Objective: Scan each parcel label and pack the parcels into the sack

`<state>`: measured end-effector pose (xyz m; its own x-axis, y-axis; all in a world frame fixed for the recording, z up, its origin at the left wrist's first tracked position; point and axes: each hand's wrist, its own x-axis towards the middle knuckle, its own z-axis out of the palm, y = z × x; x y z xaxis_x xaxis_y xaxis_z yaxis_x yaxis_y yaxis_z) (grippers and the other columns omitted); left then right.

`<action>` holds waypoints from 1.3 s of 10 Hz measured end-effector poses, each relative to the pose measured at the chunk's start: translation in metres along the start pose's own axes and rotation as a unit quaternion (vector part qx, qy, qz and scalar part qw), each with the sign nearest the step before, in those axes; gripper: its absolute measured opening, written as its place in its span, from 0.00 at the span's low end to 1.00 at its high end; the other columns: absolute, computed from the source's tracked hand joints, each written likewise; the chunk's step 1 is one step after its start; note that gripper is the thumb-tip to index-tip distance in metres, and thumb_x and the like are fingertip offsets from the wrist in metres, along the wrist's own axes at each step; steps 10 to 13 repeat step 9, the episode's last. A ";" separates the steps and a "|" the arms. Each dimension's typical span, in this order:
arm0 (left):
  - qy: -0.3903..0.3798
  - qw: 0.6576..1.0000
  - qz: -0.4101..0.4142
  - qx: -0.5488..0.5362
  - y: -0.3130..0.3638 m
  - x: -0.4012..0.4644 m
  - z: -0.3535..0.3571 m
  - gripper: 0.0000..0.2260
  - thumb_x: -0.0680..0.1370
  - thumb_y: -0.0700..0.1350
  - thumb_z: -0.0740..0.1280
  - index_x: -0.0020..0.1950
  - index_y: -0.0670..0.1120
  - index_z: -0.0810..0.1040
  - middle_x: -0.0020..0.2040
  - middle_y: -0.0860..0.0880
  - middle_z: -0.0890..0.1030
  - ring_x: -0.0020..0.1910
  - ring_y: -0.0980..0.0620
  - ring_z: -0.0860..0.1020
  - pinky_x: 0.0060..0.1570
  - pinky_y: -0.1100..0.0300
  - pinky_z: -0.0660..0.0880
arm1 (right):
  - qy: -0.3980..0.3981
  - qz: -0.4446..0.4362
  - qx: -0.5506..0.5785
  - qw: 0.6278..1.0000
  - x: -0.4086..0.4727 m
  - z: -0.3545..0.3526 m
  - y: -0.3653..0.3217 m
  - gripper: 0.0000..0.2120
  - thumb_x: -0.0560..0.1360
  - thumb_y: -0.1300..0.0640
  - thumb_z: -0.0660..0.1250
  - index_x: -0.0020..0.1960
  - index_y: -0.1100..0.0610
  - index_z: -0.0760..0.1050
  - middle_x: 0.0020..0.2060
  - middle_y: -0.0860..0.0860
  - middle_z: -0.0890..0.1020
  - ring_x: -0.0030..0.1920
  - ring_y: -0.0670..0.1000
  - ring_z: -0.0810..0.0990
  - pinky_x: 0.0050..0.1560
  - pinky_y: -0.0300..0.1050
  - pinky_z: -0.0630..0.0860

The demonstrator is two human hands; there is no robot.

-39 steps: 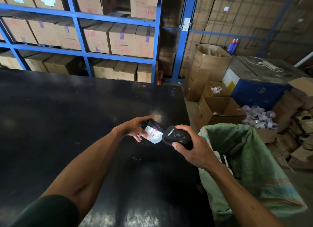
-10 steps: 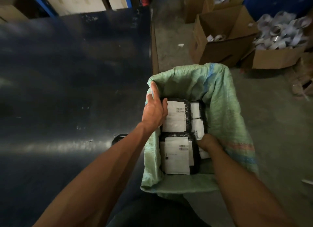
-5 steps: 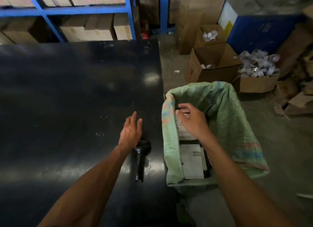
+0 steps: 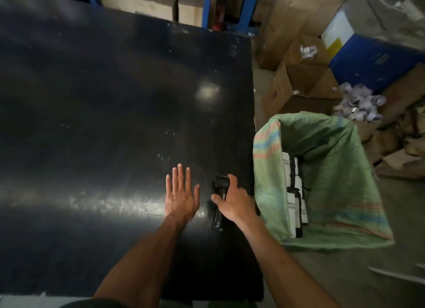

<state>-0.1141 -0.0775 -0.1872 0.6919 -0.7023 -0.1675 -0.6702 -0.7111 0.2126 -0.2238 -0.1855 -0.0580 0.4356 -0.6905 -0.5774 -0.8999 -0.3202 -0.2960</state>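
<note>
Beside the table's (image 4: 115, 100) right edge, a green woven sack (image 4: 333, 192) holds black parcels (image 4: 295, 192) with white labels. Left hand (image 4: 181, 197) lies flat, fingers straight; right hand (image 4: 234, 202) curls over the black scanner (image 4: 219, 188).

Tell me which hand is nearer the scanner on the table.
Right. The right hand lies over the scanner, fingers around it; the left hand rests flat on the table beside it, apart.
</note>
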 end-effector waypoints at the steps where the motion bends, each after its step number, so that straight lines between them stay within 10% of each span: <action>1: 0.003 1.000 0.003 0.009 0.000 0.002 -0.002 0.31 0.83 0.58 0.37 0.82 0.42 0.42 0.82 0.39 0.41 0.81 0.42 0.41 0.80 0.43 0.43 | 0.030 0.007 -0.014 0.999 -0.004 0.006 -0.004 0.33 0.80 0.46 0.66 0.78 0.47 0.53 0.63 0.58 0.80 0.63 0.61 0.79 0.64 0.53 0.72; 3: -0.001 1.000 0.005 -0.004 -0.003 0.002 -0.002 0.31 0.83 0.58 0.39 0.82 0.42 0.45 0.82 0.40 0.41 0.81 0.42 0.40 0.80 0.42 0.43 | 0.075 0.022 0.055 0.995 0.011 -0.005 0.003 0.35 0.78 0.53 0.70 0.78 0.46 0.54 0.56 0.57 0.80 0.53 0.58 0.83 0.57 0.57 0.81; 8: -0.007 1.000 0.009 -0.011 -0.002 0.003 -0.004 0.31 0.84 0.59 0.43 0.82 0.43 0.46 0.82 0.41 0.41 0.81 0.43 0.40 0.79 0.42 0.44 | 0.138 0.048 0.028 0.989 0.016 -0.028 0.024 0.43 0.80 0.50 0.68 0.82 0.48 0.42 0.64 0.59 0.79 0.61 0.60 0.81 0.61 0.56 0.78; 13: 0.018 0.999 0.013 -0.028 -0.004 0.000 0.000 0.33 0.83 0.61 0.46 0.82 0.43 0.49 0.83 0.40 0.44 0.82 0.43 0.42 0.79 0.43 0.42 | 0.218 -0.051 0.129 0.966 -0.033 -0.003 0.040 0.40 0.78 0.52 0.70 0.82 0.48 0.51 0.69 0.55 0.76 0.66 0.55 0.78 0.65 0.51 0.76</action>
